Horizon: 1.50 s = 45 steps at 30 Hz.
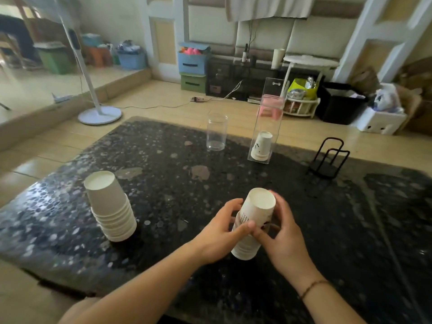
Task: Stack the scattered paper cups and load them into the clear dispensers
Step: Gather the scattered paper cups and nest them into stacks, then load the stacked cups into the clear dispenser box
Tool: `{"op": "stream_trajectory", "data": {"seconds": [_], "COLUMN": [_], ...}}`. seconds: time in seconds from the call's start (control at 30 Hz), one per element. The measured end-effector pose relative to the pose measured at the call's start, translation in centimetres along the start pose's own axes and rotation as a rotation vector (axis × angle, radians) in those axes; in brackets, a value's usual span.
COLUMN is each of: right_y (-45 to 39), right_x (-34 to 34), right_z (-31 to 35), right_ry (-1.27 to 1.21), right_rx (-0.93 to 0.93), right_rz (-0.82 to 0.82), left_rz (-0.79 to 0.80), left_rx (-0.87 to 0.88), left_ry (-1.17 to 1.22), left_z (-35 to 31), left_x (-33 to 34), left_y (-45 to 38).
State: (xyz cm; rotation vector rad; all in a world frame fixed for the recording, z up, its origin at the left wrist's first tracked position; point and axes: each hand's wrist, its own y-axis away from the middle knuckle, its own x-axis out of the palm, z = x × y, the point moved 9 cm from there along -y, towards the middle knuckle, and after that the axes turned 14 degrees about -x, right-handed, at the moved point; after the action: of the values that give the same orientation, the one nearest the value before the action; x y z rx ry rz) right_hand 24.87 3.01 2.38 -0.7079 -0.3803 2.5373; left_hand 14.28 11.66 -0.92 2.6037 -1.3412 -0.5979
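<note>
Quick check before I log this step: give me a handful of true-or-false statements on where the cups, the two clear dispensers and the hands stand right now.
1. Both hands hold one stack of upside-down cups. True: the left hand and right hand have their grip on the held stack.
2. The square dispenser is empty. False: it holds a few cups at its bottom.
3. The round dispenser is empty. True.
4. A second cup stack stands on the table's left side, touched by neither hand. True.
5. The black wire rack holds cups. False: it holds none.
</note>
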Motion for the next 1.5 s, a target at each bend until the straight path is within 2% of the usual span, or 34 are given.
{"op": "stream_trajectory", "data": {"seconds": [0.17,0.23,0.3,0.4,0.53,0.83,0.97,1.1,1.33,1.5], "right_y": [3.3,4.3,4.4,3.4,1.3,-9.3,-12.1,-12.1,-15.4,-18.5], "right_x": [0.8,1.5,2.0,1.7,-0.2,-6.2,-5.9,-4.1,-4.2,-6.1], "right_z": [-3.7,-4.5,-4.6,-4.9,-5.2,-5.8,-8.0,-10.6,-11.6,-10.6], "right_ry": [0.096,0.025,-0.001,-0.012,0.002,0.077,0.092,-0.035,-0.222,-0.350], "right_rx": [0.143,0.205,0.222,0.259,0.252,0.114,0.076,0.098,0.008,0.015], "right_rz": [0.080,0.080,0.037,-0.045,-0.104,-0.176,-0.138,-0.095,-0.156,-0.168], "left_rz": [0.061,0.084,0.057,-0.005,-0.068,-0.048,-0.042,-0.069,-0.184,-0.204], "left_rx": [-0.092,-0.072,-0.036,-0.032,0.026,0.088,0.010,-0.003,0.165,0.124], "left_ry": [-0.004,-0.034,-0.012,0.143,0.261,0.397,0.388,0.295,0.231,0.220], "left_z": [3.1,3.9,4.1,3.7,1.2,-6.9,-5.8,-4.1,-6.3,-8.9], "left_x": [0.5,1.2,1.7,1.8,1.7,0.2,-0.4,-0.9,-2.4,-3.4], "left_y": [0.4,0.4,0.2,-0.8,-2.4,-11.3,-15.5,-17.0,-19.3,-21.7]}}
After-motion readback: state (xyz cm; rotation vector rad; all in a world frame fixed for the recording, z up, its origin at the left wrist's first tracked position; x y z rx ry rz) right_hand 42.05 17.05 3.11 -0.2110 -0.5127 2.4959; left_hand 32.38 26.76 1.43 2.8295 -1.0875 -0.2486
